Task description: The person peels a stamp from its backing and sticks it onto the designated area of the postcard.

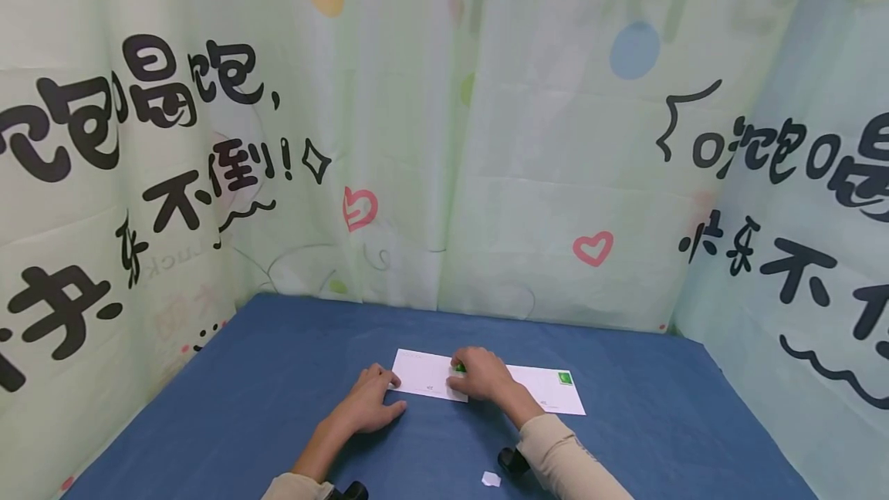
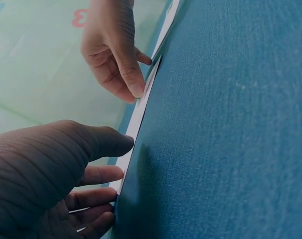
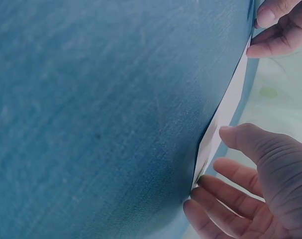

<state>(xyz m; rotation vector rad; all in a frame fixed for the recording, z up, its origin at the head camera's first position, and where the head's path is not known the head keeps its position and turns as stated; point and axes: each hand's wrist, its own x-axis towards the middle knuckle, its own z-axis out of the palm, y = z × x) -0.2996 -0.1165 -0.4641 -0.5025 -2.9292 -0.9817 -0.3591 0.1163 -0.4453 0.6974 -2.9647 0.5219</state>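
Two white envelopes lie side by side on the blue table. At the left envelope's [image 1: 425,375] left end, my left hand [image 1: 370,401] touches the edge with its fingertips, thumb held apart. My right hand [image 1: 482,373] reaches over the envelope's right end, fingers bent downward and resting by a green stamp [image 1: 459,368] that they partly cover. In the right wrist view, the thumb and fingers of that hand [image 3: 260,184] are spread at the envelope [image 3: 230,102]. The right envelope [image 1: 538,388] passes partly behind my right hand and carries a green stamp [image 1: 565,378].
A small white paper scrap [image 1: 491,478] lies near the front of the blue tabletop [image 1: 312,346]. Printed curtains [image 1: 521,137] stand behind the table and along both sides. Black wrist devices [image 1: 514,461] sit under the sleeves.
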